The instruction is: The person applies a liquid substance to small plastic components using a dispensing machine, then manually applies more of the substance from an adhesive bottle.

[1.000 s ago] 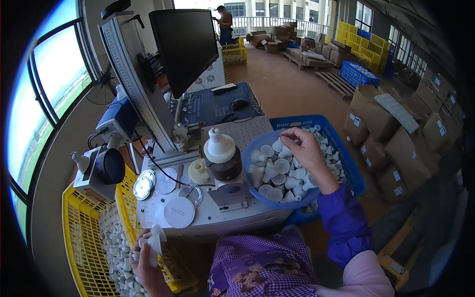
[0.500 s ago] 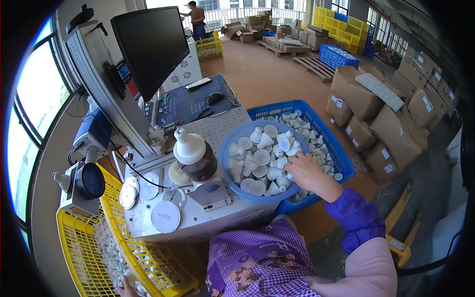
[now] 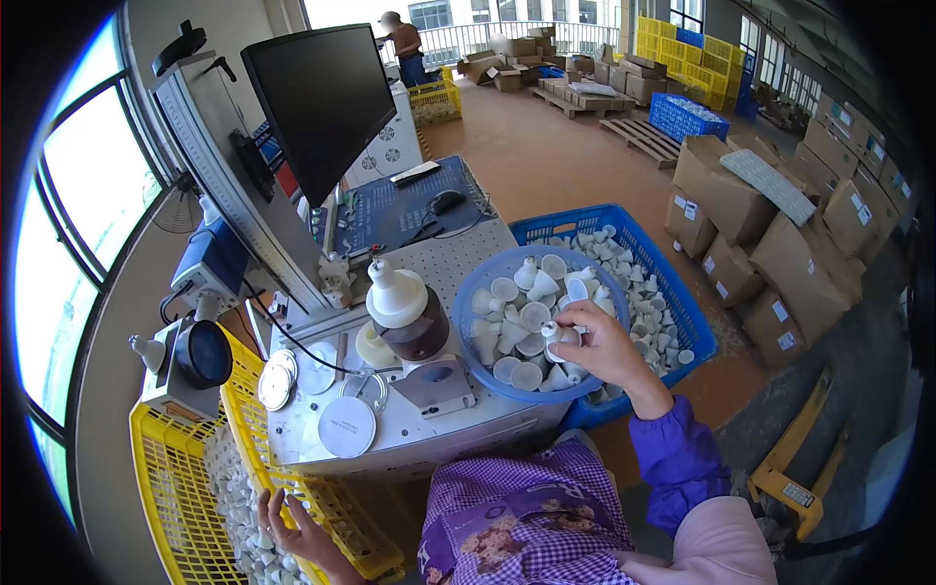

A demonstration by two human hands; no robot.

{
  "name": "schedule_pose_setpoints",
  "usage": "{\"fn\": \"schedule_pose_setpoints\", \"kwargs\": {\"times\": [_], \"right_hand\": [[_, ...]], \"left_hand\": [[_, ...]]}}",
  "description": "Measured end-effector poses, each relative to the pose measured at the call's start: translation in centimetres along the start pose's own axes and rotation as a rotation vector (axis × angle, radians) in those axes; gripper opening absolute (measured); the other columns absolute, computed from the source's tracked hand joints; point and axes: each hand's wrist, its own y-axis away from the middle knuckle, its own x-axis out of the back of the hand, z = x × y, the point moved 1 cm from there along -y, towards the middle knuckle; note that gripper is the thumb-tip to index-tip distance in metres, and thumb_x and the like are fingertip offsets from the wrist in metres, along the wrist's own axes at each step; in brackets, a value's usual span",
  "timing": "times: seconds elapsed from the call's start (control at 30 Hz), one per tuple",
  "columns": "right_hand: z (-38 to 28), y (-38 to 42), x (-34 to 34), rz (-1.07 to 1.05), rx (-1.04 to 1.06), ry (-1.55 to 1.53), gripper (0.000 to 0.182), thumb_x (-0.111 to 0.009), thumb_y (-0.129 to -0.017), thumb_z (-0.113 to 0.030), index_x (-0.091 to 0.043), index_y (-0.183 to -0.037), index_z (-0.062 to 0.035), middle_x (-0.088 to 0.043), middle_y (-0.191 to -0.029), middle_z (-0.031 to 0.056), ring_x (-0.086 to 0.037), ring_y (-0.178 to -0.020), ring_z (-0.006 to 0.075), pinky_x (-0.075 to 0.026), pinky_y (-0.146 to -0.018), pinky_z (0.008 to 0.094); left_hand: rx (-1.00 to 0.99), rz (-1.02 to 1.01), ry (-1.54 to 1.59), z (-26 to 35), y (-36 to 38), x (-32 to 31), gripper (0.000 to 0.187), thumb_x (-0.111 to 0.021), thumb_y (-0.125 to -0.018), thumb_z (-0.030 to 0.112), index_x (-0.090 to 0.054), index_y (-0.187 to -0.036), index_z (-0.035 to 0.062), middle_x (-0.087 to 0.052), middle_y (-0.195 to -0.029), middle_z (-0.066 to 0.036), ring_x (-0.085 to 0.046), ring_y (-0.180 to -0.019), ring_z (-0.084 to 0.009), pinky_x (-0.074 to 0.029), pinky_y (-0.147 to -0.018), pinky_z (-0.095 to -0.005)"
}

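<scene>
Closest to the camera, the person's left hand [image 3: 292, 531] is low at the bottom edge, over the yellow crate [image 3: 185, 487] that is full of small white plastic cones [image 3: 239, 507]. Its fingers are spread and released, they rest on the cones near the crate's inner wall and grasp nothing.

A little further, the right hand [image 3: 600, 346] reaches from a purple sleeve [image 3: 673, 458] into the round blue basin [image 3: 478, 283]. The fingers are closed around one white cone piece [image 3: 556, 334], which is held just above the other white pieces in the basin, near its right rim. The basin stands on the right corner of the white worktable [image 3: 429, 439] and partly over the blue crate [image 3: 682, 312], which also holds many white pieces of the same kind.

On the worktable, left of the basin, a dark brown fixture [image 3: 414, 331] stands upright with a white cone-shaped part [image 3: 393, 290] sitting on top of it. Near it lie several flat round discs [image 3: 346, 426], white and metallic. Left of the table a small machine head with a round black lens [image 3: 208, 353] hangs over the yellow crate.

Behind the fixture a black monitor [image 3: 327, 102] stands on a metal column, and a computer mouse [image 3: 447, 202] lies on a dark mat. Far away, cardboard boxes [image 3: 760, 224] are piled on the right side of the floor, and another person [image 3: 403, 44] stands near more yellow crates at the back.
</scene>
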Motion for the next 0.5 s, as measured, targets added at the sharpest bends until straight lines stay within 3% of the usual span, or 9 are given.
{"fn": "schedule_pose_setpoints", "kwargs": {"times": [0.13,0.23,0.33,0.37,0.5], "right_hand": [[1.0,0.2,-2.0,0.044,0.002,-0.264,0.027,-0.071,-0.081,-0.012,-0.061,-0.101,0.0035,-0.057,-0.099,0.0063,-0.057,-0.087,0.0108,-0.05,-0.066,0.0253],[0.6,0.6,-2.6,0.037,-0.131,-0.315,0.027,-0.068,-0.084,-0.006,-0.058,-0.107,0.004,-0.059,-0.099,0.0047,-0.057,-0.09,0.011,-0.049,-0.076,0.0242],[-0.1,0.9,-3.1,0.063,-0.07,-0.369,0.031,-0.068,-0.085,-0.014,-0.06,-0.108,0.0047,-0.063,-0.097,0.0084,-0.06,-0.086,0.0124,-0.051,-0.074,0.0255],[0.1,0.7,-3.4,0.04,-0.058,-0.379,0.031,-0.068,-0.085,-0.014,-0.06,-0.108,0.0047,-0.063,-0.097,0.0084,-0.06,-0.086,0.0124,-0.051,-0.074,0.0255],[1.2,1.2,-3.6,0.059,-0.113,-0.421,0.036,-0.073,-0.08,-0.017,-0.062,-0.109,0.0019,-0.063,-0.093,0.006,-0.059,-0.08,0.0103,-0.047,-0.066,0.0248]], "left_hand": [[-0.009,-0.165,0.095,5.3,2.7,-3.0,0.012,-0.059,-0.083,-0.003,-0.062,-0.095,-0.0014,-0.053,-0.116,-0.013,-0.046,-0.112,-0.0273,-0.035,-0.098,-0.0381],[0.013,-0.25,0.297,8.0,4.0,-4.6,0.014,-0.06,-0.079,-0.005,-0.063,-0.092,-0.0008,-0.054,-0.114,-0.012,-0.045,-0.113,-0.0282,-0.034,-0.098,-0.0383],[-0.092,-0.32,0.239,10.0,3.6,-5.3,0.021,-0.063,-0.073,-0.005,-0.064,-0.093,0.0012,-0.055,-0.113,-0.012,-0.043,-0.115,-0.0281,-0.032,-0.098,-0.0401],[-0.142,-0.325,0.218,11.1,3.1,-5.4,0.017,-0.061,-0.077,-0.005,-0.064,-0.092,0.0012,-0.054,-0.115,-0.013,-0.046,-0.113,-0.0255,-0.033,-0.097,-0.0363],[-0.194,-0.308,0.233,13.0,1.8,-6.3,0.019,-0.064,-0.076,-0.003,-0.065,-0.094,0.0027,-0.055,-0.114,-0.011,-0.045,-0.114,-0.0259,-0.032,-0.098,-0.0377]]}}
